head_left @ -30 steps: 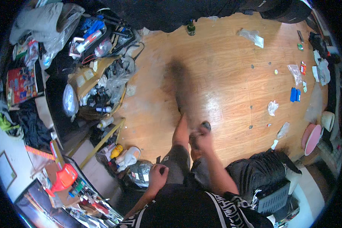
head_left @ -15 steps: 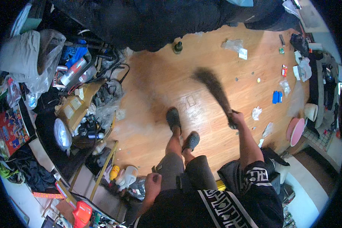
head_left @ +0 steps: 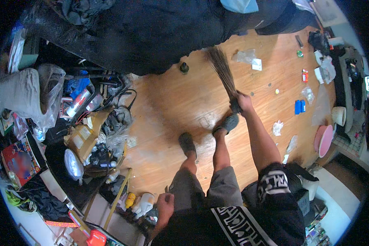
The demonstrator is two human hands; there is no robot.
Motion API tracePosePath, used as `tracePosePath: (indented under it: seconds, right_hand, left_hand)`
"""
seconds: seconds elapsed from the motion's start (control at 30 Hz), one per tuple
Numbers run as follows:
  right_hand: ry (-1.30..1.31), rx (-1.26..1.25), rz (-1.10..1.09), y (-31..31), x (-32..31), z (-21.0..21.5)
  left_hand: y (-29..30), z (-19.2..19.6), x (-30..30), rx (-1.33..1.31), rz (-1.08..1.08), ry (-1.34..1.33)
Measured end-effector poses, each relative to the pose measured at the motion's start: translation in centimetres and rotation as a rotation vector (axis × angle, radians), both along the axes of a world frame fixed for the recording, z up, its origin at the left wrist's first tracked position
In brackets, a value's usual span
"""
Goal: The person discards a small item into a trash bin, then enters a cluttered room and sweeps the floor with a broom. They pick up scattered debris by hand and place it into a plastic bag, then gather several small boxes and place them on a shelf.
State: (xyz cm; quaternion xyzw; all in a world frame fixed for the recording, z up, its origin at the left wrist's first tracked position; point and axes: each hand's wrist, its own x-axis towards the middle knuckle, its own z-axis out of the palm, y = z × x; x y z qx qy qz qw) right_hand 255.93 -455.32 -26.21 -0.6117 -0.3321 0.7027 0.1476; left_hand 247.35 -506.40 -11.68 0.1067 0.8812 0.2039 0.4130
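Head view: at one o'clock the right hand (head_left: 245,104) has its fingers (head_left: 239,98) clamped on the broom (head_left: 224,75) by its narrow end, presumably freeing the bristles (head_left: 219,62) toward eleven o'clock. The left hand (head_left: 165,203), near six, curls; whether around anything, I cannot tell.

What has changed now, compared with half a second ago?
The right hand moved the broom forward, toward the dark fabric; the right clog moved ahead of the left clog. Nothing visibly grabbed or released. Unchanged: the right hand's grip, the low left hand, the dark bottle.
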Motion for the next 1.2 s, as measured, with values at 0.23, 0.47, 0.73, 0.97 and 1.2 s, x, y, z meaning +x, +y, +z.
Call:
tracePosePath:
  seconds: [0.23,0.47,0.73,0.97,1.2]
  right_hand:
    - [-0.391,0.162,0.169,1.2,4.6,-10.7]
    - [-0.598,0.127,-0.009,11.6,26.9,-6.4]
    - [-0.637,0.257,-0.087,13.5,32.8,1.0]
    - [-0.359,0.241,0.324,4.1,15.1,1.3]
    - [-0.335,-0.049,0.300,8.4,3.0,-6.5]
  left_hand:
    - [5.1,0.3,2.5,-0.098,-0.012,-0.013]
    - [13.5,1.2,4.9,-0.154,-0.192,0.037]
    - [22.4,1.0,5.7,-0.204,-0.383,0.020]
    - [30.2,2.5,4.4,-0.030,-0.492,0.111]
    - [34.2,2.2,1.0,-0.140,-0.544,0.053]
